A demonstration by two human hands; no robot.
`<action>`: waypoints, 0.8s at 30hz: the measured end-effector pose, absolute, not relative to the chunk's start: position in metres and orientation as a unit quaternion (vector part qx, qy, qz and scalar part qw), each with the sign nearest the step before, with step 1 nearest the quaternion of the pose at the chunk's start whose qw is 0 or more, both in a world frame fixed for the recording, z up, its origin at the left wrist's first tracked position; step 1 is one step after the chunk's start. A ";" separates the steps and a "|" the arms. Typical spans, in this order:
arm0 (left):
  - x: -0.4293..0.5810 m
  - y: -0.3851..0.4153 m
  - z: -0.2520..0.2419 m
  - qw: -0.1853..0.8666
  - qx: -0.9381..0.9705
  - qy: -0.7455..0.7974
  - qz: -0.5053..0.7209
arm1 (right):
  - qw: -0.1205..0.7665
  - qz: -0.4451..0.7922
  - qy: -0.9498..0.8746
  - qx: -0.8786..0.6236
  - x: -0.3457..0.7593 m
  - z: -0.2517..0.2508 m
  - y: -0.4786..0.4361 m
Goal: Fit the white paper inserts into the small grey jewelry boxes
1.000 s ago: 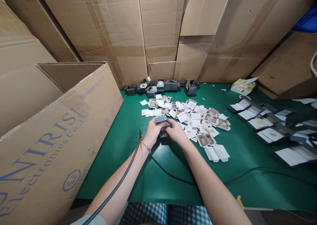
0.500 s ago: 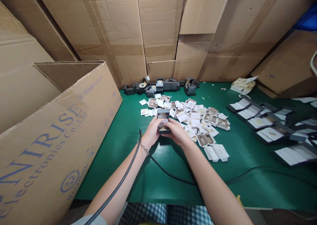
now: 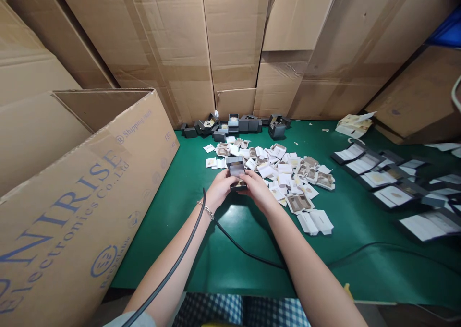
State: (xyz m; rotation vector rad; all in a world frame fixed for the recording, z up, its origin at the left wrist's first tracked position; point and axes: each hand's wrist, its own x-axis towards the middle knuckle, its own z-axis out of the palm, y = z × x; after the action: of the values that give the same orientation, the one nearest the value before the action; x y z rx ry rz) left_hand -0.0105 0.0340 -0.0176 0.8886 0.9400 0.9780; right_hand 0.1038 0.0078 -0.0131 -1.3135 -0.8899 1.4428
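Observation:
Between both hands, above the green table, a small black hinged box [image 3: 236,167] stands with its lid raised and its inside facing me. My left hand [image 3: 221,188] grips its left side, fingers curled round it. On the other side my right hand [image 3: 256,188] is closed on the same box, thumb over its front. The thumbs partly cover the box's contents. Just beyond lies a heap of white paper cards and small brownish trays [image 3: 283,168]. A row of similar dark boxes [image 3: 248,124], some with lids up, sits at the table's back.
A large printed carton [image 3: 118,183] fills the left side. Open black boxes with white inserts [image 3: 378,178] lie at the right. A black cable [image 3: 248,255] runs under my arms across the green table [image 3: 252,281]. Cardboard [image 3: 173,43] walls the back.
The box in my hands has tilted, and its lid now leans a little to the left. Both hands still hold it, with the fingers slightly shifted.

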 end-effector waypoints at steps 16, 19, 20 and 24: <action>0.003 0.027 -0.029 0.544 0.501 0.501 0.449 | 0.431 0.333 -0.562 -0.623 0.109 -0.023 0.008; 0.003 0.025 -0.024 0.541 0.507 0.498 0.450 | 0.435 0.325 -0.558 -0.627 0.110 -0.022 0.008; 0.004 0.024 -0.024 0.543 0.510 0.493 0.450 | 0.440 0.327 -0.549 -0.631 0.110 -0.023 0.008; 0.007 0.024 -0.022 0.543 0.503 0.482 0.468 | 0.451 0.359 -0.504 -0.643 0.110 -0.028 0.011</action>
State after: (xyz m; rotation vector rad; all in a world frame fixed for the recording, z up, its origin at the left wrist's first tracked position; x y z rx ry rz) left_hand 0.0066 0.0242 -0.0223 1.1953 1.1454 1.1117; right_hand 0.1098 0.0109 -0.0280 -1.5888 -1.2457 0.8883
